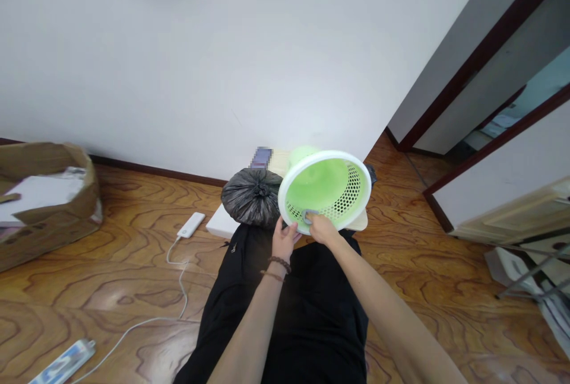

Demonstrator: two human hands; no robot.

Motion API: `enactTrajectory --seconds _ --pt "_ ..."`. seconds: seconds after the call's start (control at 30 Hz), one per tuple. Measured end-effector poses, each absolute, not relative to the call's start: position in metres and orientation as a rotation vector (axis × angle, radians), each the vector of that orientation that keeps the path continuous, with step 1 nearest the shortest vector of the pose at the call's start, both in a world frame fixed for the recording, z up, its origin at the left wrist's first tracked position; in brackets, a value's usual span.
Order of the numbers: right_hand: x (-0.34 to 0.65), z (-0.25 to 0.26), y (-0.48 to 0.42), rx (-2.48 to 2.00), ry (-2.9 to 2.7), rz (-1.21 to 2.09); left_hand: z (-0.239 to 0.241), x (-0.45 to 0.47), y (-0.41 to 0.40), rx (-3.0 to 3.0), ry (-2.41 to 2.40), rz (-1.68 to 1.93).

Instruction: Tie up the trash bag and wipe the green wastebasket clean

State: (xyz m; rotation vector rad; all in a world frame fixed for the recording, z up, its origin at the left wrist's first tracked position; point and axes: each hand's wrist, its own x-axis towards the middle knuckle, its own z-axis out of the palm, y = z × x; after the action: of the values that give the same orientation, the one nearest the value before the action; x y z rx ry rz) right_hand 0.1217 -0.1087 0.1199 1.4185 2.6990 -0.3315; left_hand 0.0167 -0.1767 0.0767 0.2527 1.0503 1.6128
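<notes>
A light green wastebasket [355,191] with a white rim and a perforated wall lies tilted, its mouth facing me, just beyond my knees. My left hand [284,241] is closed on the near-left edge of the rim, thumb showing. My right hand [322,229] reaches over the near rim and pinches a small grey cloth [309,214] against the inner wall. Part of the cloth is hidden by the fingers. Left of the basket sits a knotted black garbage bag [252,194]. Beneath and behind the basket, a pale wooden surface [279,161] shows in part.
A blurred blue item [261,157] lies behind the bag. On the wooden floor are a white box [222,222], a white power bank [191,225] with a cable, and a power strip [66,363]. An open cardboard box [84,194] stands left; a doorway opens right.
</notes>
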Motion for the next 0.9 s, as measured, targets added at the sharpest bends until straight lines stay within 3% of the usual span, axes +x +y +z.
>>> enactTrajectory --seconds 0.33,0.47,0.7,0.8,0.9 --pt "0.180 0.145 -0.075 1.630 2.710 0.432 0.083 0.020 -0.177 0.286 1.064 1.605" --pt "0.173 0.132 -0.082 1.701 2.662 0.295 0.080 0.019 -0.175 0.260 1.063 1.607" --pt "0.116 0.108 -0.111 1.584 2.656 -0.470 0.069 0.023 -0.175 0.276 1.027 1.605" --pt "0.116 0.112 -0.111 1.435 2.761 -0.432 0.069 0.021 -0.175 0.297 1.028 1.608" --pt "0.131 0.124 -0.101 1.363 2.809 -0.133 0.075 0.021 -0.174 0.286 1.036 1.592"
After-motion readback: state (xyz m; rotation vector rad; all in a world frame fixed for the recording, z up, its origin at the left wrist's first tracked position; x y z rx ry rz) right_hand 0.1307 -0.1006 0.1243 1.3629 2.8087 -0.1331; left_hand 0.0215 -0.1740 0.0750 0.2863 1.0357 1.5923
